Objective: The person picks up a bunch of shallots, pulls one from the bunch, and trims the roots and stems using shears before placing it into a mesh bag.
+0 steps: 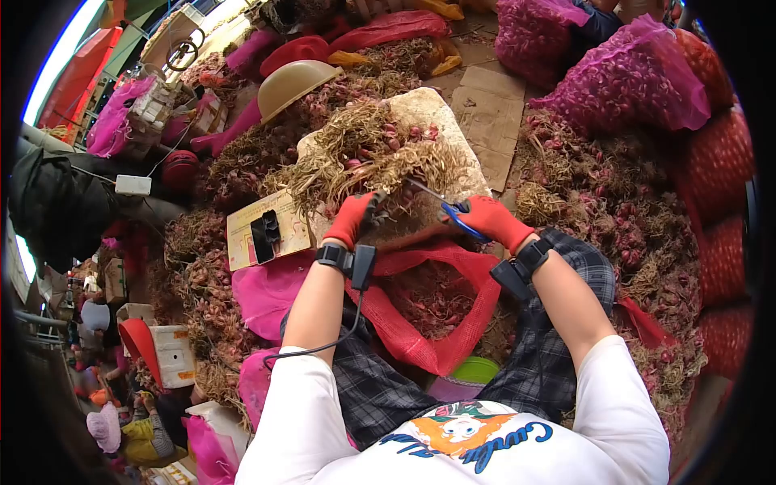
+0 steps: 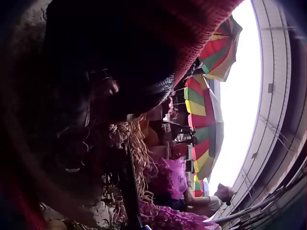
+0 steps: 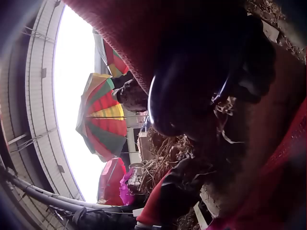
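My right hand [image 1: 495, 220], in a red glove with dark palm, grips blue-handled scissors [image 1: 469, 229]. Their blades point up and left, toward the dried stalks. My left hand [image 1: 354, 218], gloved the same way, curls its fingers at the near edge of a heap of shallots [image 1: 364, 153] with long dry stalks. In the left wrist view a pinkish shallot [image 2: 110, 85] shows at its dark fingers; the rest of the grasp lies in shadow. The heap rests on a pale block [image 1: 457, 129]. Below both hands a red mesh bag [image 1: 432, 356] gapes between the knees, with shallots inside.
Left of the block, a black phone [image 1: 265, 236] lies on a printed carton [image 1: 238, 238]. Loose shallots [image 1: 622, 210] spread along the right side. Filled pink mesh bags [image 1: 630, 77] stand at the back right, and a beige basin [image 1: 295, 85] tilts at the back left.
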Action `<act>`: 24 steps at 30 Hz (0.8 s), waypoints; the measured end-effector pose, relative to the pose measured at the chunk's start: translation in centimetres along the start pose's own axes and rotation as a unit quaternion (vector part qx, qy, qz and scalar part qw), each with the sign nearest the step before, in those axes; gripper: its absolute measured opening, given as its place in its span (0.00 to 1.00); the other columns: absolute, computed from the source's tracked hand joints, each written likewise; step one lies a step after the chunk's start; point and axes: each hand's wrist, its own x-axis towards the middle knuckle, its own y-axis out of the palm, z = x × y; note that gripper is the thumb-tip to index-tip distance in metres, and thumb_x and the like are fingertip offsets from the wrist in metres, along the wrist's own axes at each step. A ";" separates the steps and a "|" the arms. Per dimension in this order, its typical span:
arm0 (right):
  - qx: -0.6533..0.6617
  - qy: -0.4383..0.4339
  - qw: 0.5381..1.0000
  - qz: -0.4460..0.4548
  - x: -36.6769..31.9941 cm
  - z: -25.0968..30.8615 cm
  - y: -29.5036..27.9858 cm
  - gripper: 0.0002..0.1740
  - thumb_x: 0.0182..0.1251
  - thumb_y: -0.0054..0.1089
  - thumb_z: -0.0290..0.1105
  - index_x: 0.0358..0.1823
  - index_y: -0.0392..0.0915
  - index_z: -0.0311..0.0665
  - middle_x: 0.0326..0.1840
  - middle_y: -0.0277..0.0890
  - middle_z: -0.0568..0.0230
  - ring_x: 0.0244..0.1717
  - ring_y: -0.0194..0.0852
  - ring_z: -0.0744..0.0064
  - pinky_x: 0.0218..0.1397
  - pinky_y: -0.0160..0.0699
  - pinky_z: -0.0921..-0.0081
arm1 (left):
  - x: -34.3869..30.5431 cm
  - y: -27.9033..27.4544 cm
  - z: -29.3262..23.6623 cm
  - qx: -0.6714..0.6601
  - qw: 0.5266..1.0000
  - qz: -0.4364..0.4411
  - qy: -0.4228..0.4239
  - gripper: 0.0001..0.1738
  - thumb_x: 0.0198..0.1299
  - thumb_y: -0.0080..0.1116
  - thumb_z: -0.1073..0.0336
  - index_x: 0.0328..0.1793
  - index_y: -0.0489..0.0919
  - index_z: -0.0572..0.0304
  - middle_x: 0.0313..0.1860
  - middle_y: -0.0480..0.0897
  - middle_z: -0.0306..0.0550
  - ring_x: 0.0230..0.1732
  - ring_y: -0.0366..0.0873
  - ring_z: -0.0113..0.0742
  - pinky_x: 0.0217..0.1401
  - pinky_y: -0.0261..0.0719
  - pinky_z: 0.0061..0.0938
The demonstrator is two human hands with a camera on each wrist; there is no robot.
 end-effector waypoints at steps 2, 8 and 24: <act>-0.086 -0.020 0.996 0.019 -0.2 0.0 0.7 0.40 0.51 0.59 0.68 0.33 0.80 0.28 0.36 0.81 0.46 0.40 0.81 0.53 0.43 0.77 0.65 | -0.7 0.5 -0.2 -0.017 0.980 -0.047 -0.194 0.17 0.53 0.62 0.63 0.46 0.80 0.68 0.38 0.83 0.51 0.37 0.80 0.36 0.41 0.76 0.32; 0.373 0.071 0.878 0.292 -1.5 0.3 2.1 0.26 0.59 0.62 0.57 0.28 0.81 0.38 0.17 0.71 0.71 0.13 0.66 0.81 0.14 0.61 0.82 | -1.3 1.8 0.8 -0.194 0.964 -0.124 -0.129 0.15 0.52 0.62 0.63 0.40 0.80 0.69 0.32 0.84 0.51 0.30 0.79 0.36 0.37 0.75 0.32; 0.445 0.097 0.883 0.113 2.2 -1.1 4.2 0.20 0.53 0.70 0.52 0.22 0.79 0.43 0.13 0.65 0.76 0.10 0.57 0.86 0.13 0.51 0.83 | -2.3 -1.0 -2.4 -0.316 0.914 -0.031 -0.254 0.14 0.63 0.56 0.61 0.50 0.79 0.62 0.32 0.84 0.40 0.30 0.78 0.24 0.29 0.72 0.17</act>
